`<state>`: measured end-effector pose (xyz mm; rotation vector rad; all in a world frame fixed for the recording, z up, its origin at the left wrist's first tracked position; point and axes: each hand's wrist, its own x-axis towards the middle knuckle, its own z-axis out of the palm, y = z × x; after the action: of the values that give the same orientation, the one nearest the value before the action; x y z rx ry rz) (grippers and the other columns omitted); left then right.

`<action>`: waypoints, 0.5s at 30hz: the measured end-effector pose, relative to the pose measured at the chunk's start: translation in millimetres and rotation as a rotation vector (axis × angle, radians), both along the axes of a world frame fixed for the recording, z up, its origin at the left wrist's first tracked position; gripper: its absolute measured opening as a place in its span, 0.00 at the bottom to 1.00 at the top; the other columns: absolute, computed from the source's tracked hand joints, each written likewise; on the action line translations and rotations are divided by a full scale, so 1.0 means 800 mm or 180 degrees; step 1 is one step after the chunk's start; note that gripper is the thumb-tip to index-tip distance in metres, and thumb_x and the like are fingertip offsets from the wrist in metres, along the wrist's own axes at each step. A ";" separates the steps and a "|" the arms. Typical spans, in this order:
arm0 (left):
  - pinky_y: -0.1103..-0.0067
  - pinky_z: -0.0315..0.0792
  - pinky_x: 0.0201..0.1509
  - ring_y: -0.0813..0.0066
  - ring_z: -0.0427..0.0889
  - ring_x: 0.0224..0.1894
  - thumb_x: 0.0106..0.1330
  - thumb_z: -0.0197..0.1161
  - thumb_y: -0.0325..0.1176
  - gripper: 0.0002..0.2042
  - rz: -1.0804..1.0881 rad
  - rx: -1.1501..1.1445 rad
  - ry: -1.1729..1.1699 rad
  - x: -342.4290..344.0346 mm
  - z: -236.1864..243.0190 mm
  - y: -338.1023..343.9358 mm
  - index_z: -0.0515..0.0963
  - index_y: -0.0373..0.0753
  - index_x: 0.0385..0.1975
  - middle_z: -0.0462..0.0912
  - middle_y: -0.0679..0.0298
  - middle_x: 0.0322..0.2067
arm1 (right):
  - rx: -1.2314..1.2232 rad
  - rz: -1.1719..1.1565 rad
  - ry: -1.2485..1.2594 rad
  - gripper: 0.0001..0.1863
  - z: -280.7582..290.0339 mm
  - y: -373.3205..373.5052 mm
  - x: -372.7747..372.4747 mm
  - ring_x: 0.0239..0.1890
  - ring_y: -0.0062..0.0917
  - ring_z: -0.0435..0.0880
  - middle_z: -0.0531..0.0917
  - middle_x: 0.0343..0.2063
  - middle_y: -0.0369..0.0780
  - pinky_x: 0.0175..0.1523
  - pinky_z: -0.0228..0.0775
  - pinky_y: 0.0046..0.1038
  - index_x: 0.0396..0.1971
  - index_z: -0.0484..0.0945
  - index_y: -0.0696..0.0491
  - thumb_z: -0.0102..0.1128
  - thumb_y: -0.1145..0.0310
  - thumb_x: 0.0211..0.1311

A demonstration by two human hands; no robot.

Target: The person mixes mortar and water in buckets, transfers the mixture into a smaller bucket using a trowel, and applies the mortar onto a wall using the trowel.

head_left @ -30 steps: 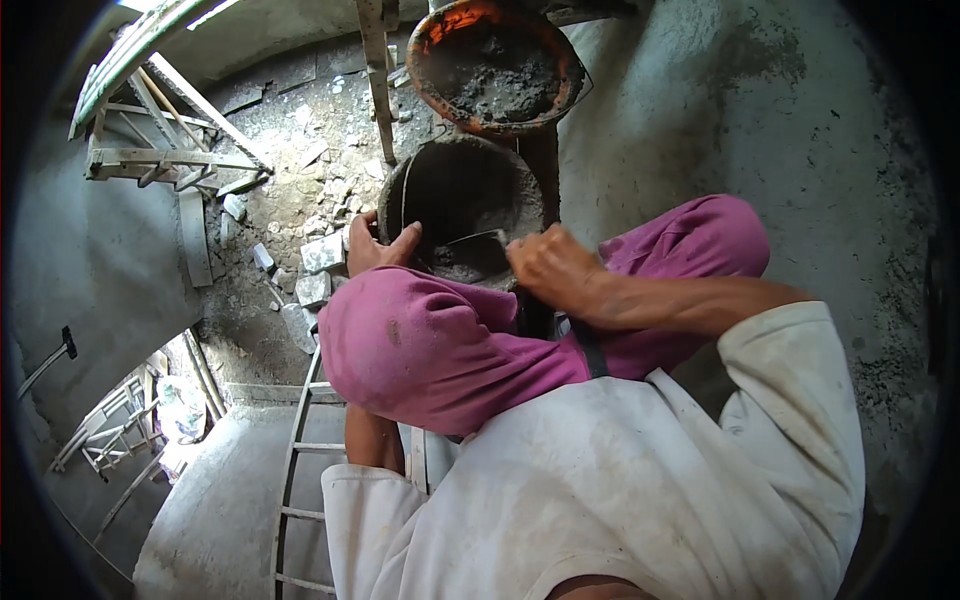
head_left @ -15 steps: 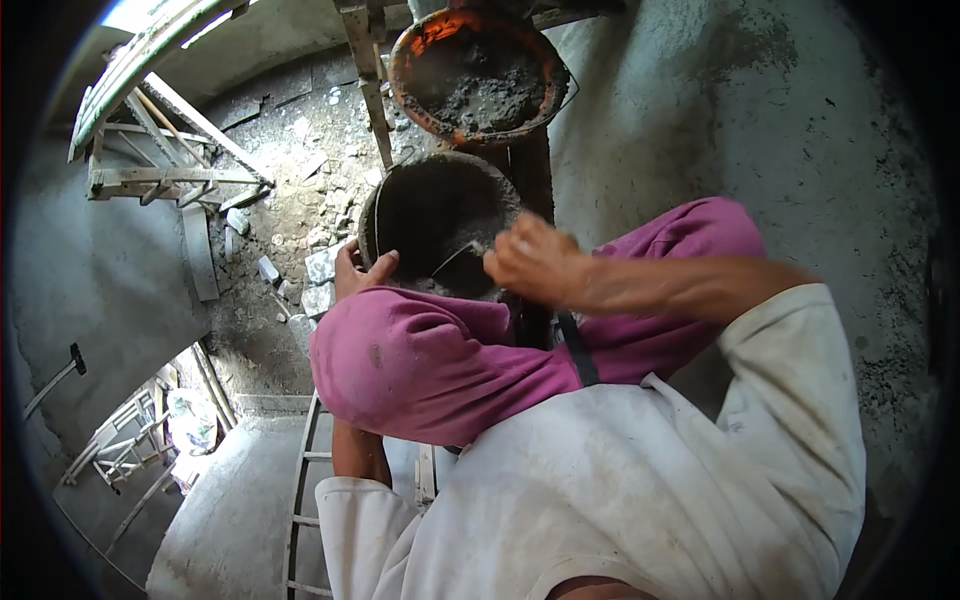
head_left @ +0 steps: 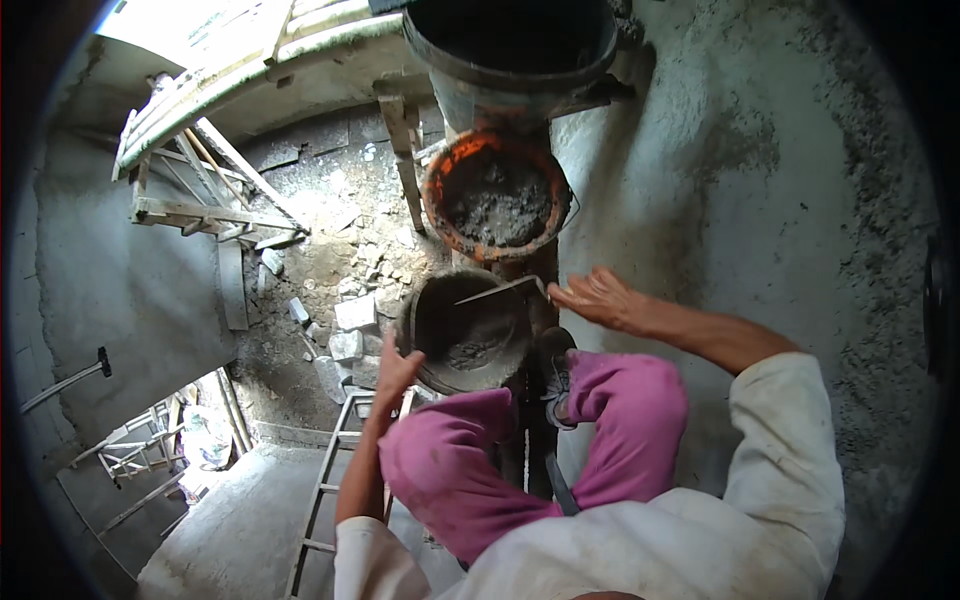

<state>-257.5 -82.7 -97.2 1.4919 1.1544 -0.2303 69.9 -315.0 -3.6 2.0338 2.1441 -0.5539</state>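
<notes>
A dark, mortar-stained bucket [head_left: 408, 335] stands in front of my knees, with wet grey mortar [head_left: 475, 350] low inside it. My right hand [head_left: 598, 300] is closed on the handle end of a trowel [head_left: 497, 292], just beyond the bucket's right side. The trowel's thin blade reaches leftward across the bucket's mouth. At the bucket's left rim, my left hand [head_left: 397, 372] grips with the thumb toward the inside and the fingers along the outer wall. Directly behind stands an orange bucket [head_left: 437, 205] holding lumpy grey mortar [head_left: 497, 210].
A large dark-rimmed drum [head_left: 510, 80] stands beyond the orange bucket. The buckets rest on a narrow plank [head_left: 541, 460], along a plastered wall [head_left: 690, 200] at right. Far below at left lie rubble [head_left: 355, 312], a ladder [head_left: 318, 500] and timber framing [head_left: 200, 212].
My right hand has risen out of the near bucket toward its right side, bringing the trowel up across the mouth. The left hand stays at the rim. The view has shifted, revealing the drum.
</notes>
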 end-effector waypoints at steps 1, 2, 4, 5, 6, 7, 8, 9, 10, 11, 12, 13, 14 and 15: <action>0.71 0.61 0.67 0.52 0.67 0.63 0.46 0.62 0.33 0.44 -0.0370 0.0784 -0.0016 -0.003 0.006 -0.002 0.52 0.27 0.67 0.65 0.41 0.61 | -0.0187 -0.0184 0.0253 0.23 0.011 0.000 -0.011 0.29 0.34 0.81 0.77 0.28 0.41 0.32 0.70 0.37 0.56 0.63 0.44 0.53 0.69 0.61; 0.69 0.61 0.67 0.47 0.66 0.63 0.45 0.61 0.32 0.43 -0.0412 0.1034 -0.0021 -0.004 0.014 -0.005 0.54 0.28 0.66 0.64 0.38 0.61 | -0.0412 -0.0329 0.0512 0.25 0.030 -0.002 -0.022 0.30 0.38 0.81 0.77 0.29 0.43 0.31 0.70 0.40 0.58 0.61 0.45 0.54 0.68 0.61; 0.65 0.60 0.66 0.45 0.65 0.62 0.45 0.60 0.33 0.41 -0.0201 0.0086 -0.0185 0.016 0.053 -0.002 0.57 0.27 0.64 0.65 0.36 0.58 | 0.0057 -0.0925 0.1365 0.27 0.117 -0.015 -0.040 0.33 0.43 0.81 0.79 0.32 0.45 0.34 0.72 0.43 0.58 0.62 0.47 0.59 0.64 0.58; 0.63 0.60 0.65 0.43 0.65 0.61 0.45 0.60 0.34 0.41 -0.0131 0.0245 -0.0027 0.008 0.058 -0.002 0.56 0.28 0.64 0.65 0.35 0.56 | 0.0089 -0.0867 0.1377 0.27 0.153 -0.016 -0.043 0.33 0.43 0.81 0.79 0.32 0.45 0.34 0.72 0.43 0.58 0.62 0.47 0.59 0.64 0.58; 0.62 0.59 0.65 0.42 0.64 0.60 0.45 0.60 0.34 0.41 -0.0049 0.0388 0.0155 -0.012 0.061 -0.011 0.56 0.29 0.64 0.65 0.34 0.55 | -0.0114 -0.1232 0.1694 0.28 0.186 -0.027 -0.044 0.35 0.43 0.82 0.80 0.35 0.46 0.37 0.73 0.42 0.58 0.64 0.48 0.60 0.63 0.57; 0.61 0.61 0.64 0.38 0.65 0.58 0.45 0.62 0.34 0.43 -0.0048 0.0778 0.0676 -0.011 0.076 -0.027 0.52 0.30 0.66 0.65 0.32 0.53 | -0.0353 -0.1631 0.1960 0.29 0.216 -0.045 -0.037 0.37 0.43 0.82 0.81 0.38 0.46 0.40 0.74 0.41 0.58 0.65 0.49 0.62 0.61 0.55; 0.60 0.60 0.65 0.35 0.64 0.58 0.46 0.62 0.34 0.45 0.0066 0.0810 0.0895 0.014 0.097 -0.049 0.49 0.31 0.67 0.64 0.31 0.54 | -0.0681 -0.1906 0.1752 0.28 0.249 -0.076 -0.021 0.38 0.43 0.82 0.81 0.40 0.47 0.42 0.74 0.41 0.57 0.67 0.50 0.62 0.61 0.56; 0.61 0.59 0.65 0.36 0.64 0.59 0.46 0.62 0.33 0.44 0.0294 0.0966 0.0943 0.005 0.111 -0.056 0.50 0.30 0.66 0.64 0.31 0.54 | -0.0952 -0.2085 0.1595 0.27 0.284 -0.097 -0.010 0.39 0.43 0.83 0.81 0.42 0.48 0.44 0.75 0.41 0.56 0.68 0.50 0.61 0.62 0.56; 0.61 0.59 0.66 0.36 0.64 0.59 0.47 0.63 0.33 0.43 0.0533 0.1129 0.0996 -0.009 0.123 -0.061 0.51 0.29 0.66 0.64 0.31 0.54 | -0.1005 -0.2286 0.1442 0.28 0.311 -0.125 -0.001 0.40 0.44 0.82 0.81 0.43 0.47 0.44 0.74 0.40 0.57 0.68 0.51 0.62 0.62 0.56; 0.61 0.60 0.66 0.36 0.64 0.59 0.47 0.63 0.32 0.42 0.0887 0.0850 0.0978 -0.006 0.146 -0.063 0.52 0.28 0.65 0.65 0.31 0.54 | -0.1065 -0.2527 0.1252 0.28 0.337 -0.159 0.008 0.42 0.44 0.81 0.80 0.45 0.47 0.45 0.74 0.39 0.57 0.67 0.52 0.62 0.63 0.56; 0.62 0.60 0.66 0.36 0.65 0.59 0.48 0.63 0.31 0.41 0.1246 0.0577 0.0962 -0.010 0.171 -0.061 0.53 0.27 0.64 0.65 0.31 0.54 | -0.0837 -0.2775 0.1213 0.28 0.369 -0.186 0.014 0.39 0.41 0.82 0.81 0.41 0.47 0.42 0.75 0.38 0.57 0.68 0.52 0.62 0.63 0.57; 0.65 0.61 0.66 0.40 0.67 0.60 0.48 0.63 0.29 0.39 0.1589 0.0454 0.1034 -0.058 0.185 -0.053 0.55 0.25 0.62 0.67 0.33 0.55 | -0.0574 -0.2918 0.1293 0.27 0.395 -0.194 0.009 0.36 0.38 0.83 0.81 0.37 0.47 0.39 0.76 0.37 0.57 0.68 0.52 0.62 0.63 0.58; 0.73 0.68 0.56 0.59 0.74 0.51 0.46 0.60 0.26 0.32 0.2042 0.0749 0.0414 -0.093 0.205 -0.060 0.62 0.26 0.55 0.73 0.46 0.51 | -0.0550 -0.2820 0.1333 0.27 0.420 -0.198 0.001 0.36 0.38 0.83 0.81 0.37 0.47 0.39 0.76 0.37 0.57 0.68 0.52 0.62 0.63 0.58; 0.74 0.68 0.55 0.61 0.75 0.49 0.45 0.58 0.24 0.33 0.1990 0.0752 0.0554 -0.138 0.229 -0.063 0.61 0.29 0.57 0.72 0.49 0.51 | -0.0645 -0.3676 0.1628 0.27 0.440 -0.198 -0.006 0.33 0.33 0.83 0.81 0.34 0.45 0.35 0.76 0.33 0.57 0.67 0.53 0.62 0.64 0.58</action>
<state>-368.3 -133.1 85.8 1.2509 1.7756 0.2169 64.8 -473.3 348.3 3.0478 0.7174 -1.4359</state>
